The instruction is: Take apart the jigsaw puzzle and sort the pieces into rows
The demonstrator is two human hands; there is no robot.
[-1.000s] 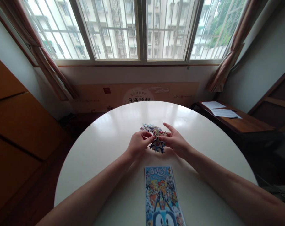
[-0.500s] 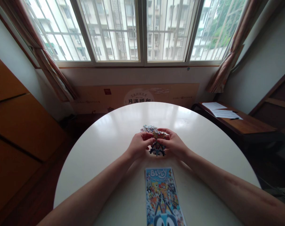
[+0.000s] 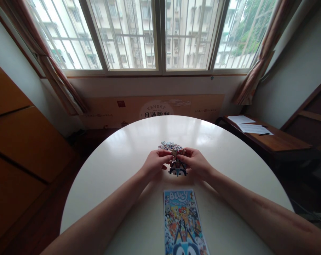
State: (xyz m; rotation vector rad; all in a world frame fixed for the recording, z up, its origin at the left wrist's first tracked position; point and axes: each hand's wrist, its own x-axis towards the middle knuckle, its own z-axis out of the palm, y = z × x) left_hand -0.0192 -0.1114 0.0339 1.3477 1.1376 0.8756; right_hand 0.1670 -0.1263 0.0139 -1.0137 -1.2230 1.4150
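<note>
A partly joined jigsaw puzzle [image 3: 178, 171], with a blue dog's face on its lower part, is held up between my two hands above the table. My left hand [image 3: 156, 161] pinches its left edge with thumb and fingers. On the other side my right hand [image 3: 196, 161] grips the right edge, its thumb lying over the front. My fingers cover parts of the upper section. Just behind the hands lies a heap of loose puzzle pieces [image 3: 168, 145]. Nearer to me, a Bluey picture sheet [image 3: 185, 223] rests flat, its bottom cut off by the view.
The round white table [image 3: 104, 184] carries all of this. To the right is a low wooden side table [image 3: 282, 139] with papers [image 3: 253, 128] and a pen on it. A large printed cardboard box [image 3: 102, 109] stands beyond the table, under the window.
The fingers of my right hand have drawn in lower behind the puzzle's top edge. The held puzzle has shifted very slightly; the sheet and the heap stay put.
</note>
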